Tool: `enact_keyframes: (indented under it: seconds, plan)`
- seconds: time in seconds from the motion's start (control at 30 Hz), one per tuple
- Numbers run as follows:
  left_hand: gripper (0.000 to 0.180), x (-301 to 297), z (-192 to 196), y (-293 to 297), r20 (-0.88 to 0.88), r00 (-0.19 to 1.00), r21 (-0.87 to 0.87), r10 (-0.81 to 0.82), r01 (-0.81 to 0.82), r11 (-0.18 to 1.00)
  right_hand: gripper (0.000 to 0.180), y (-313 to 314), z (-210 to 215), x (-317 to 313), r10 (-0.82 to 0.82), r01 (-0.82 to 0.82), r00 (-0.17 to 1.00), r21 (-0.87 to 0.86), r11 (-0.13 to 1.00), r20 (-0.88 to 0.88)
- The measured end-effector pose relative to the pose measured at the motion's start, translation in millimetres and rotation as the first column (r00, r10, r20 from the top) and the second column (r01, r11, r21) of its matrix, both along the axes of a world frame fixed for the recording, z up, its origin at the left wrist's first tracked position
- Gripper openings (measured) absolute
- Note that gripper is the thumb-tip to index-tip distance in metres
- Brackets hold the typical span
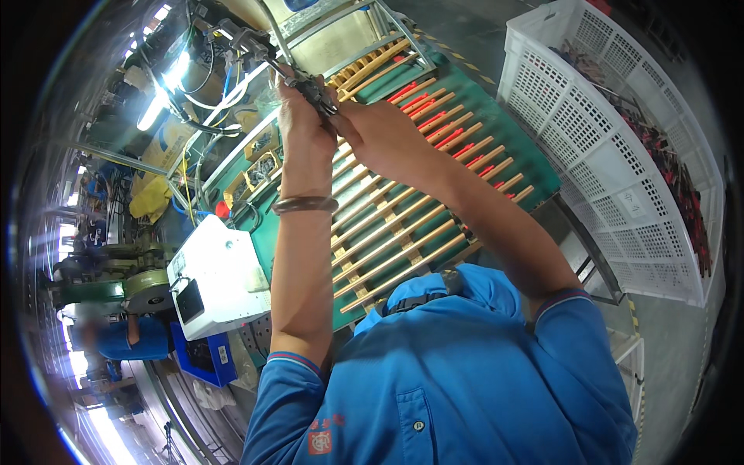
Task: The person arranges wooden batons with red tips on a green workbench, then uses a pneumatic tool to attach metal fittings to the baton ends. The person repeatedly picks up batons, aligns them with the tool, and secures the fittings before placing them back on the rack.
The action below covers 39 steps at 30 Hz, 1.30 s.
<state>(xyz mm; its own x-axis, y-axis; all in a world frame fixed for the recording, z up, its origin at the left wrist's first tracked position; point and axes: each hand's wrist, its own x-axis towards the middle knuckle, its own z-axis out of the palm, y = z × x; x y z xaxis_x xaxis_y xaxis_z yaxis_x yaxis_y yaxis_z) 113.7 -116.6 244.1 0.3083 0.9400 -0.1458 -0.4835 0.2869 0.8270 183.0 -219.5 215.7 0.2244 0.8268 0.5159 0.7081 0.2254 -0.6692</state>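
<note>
Both arms reach up over the bench. My left hand (304, 124) is closed around a dark, jointed metal piece (311, 91), whose exact kind I cannot make out. At its near end my right hand (381, 138) has its fingers pressed together on the same piece. The far end of the piece meets or overlaps a grey metal fixture (246, 40); whether they touch I cannot tell. Beneath the hands lies a rack of wooden slats (403, 232), with red-handled tools (449, 141) lying between the slats on its right side.
A large white perforated crate (597, 163) with red and dark tools stands at right. The bench has a green top (535, 167). At left are a white machine housing (218, 275), a blue bin (203, 358), small parts boxes (249, 180) and a lit lamp (159, 101). Another person's blue sleeve (139, 341) shows farther left.
</note>
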Motion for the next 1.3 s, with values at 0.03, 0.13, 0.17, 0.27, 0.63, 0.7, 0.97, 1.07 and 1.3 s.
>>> enact_keyframes:
  seconds: [0.03,0.13,0.17,0.27,0.63,0.7,0.97,1.07,1.3]
  plan:
    - [0.045,1,1,-1,0.001,1.000,0.022,0.004,-0.004,1.000,0.022,0,-2,-2,0.007,-0.004,0.997,0.033,0.999,-0.078]
    - [0.050,-4,12,-3,-0.011,0.999,0.018,-0.030,0.031,0.999,0.022,-2,0,-8,0.048,-0.019,0.971,0.126,0.992,-0.233]
    - [0.052,-5,12,-2,-0.017,0.998,0.026,-0.054,0.054,0.998,0.022,-1,1,-8,0.032,-0.009,0.977,0.109,0.994,-0.210]
    - [0.058,-6,17,4,-0.049,0.989,0.047,-0.136,0.139,0.989,0.024,0,10,-5,0.009,-0.002,0.991,0.050,0.999,-0.136]
    - [0.062,-4,9,22,-0.037,0.986,-0.017,-0.160,0.159,0.987,0.034,2,34,8,0.117,-0.142,0.975,-0.125,0.982,-0.191]
    - [0.061,-1,7,15,-0.055,0.995,0.009,-0.079,0.080,0.997,0.035,1,36,12,0.142,-0.171,0.975,-0.172,0.970,-0.168]
    - [0.057,-2,-20,13,-0.075,0.993,0.009,-0.087,0.088,0.996,0.027,12,-10,-3,-0.024,0.025,0.997,0.011,1.000,-0.078]
    - [0.057,-5,-18,3,-0.030,1.000,-0.016,0.000,-0.001,1.000,0.023,7,-19,-12,-0.109,0.109,0.994,0.002,0.994,0.028]
    - [0.058,-24,-24,3,-0.014,0.995,0.079,-0.094,0.095,0.992,0.015,10,-29,-17,0.028,-0.031,0.999,0.110,0.993,0.033]
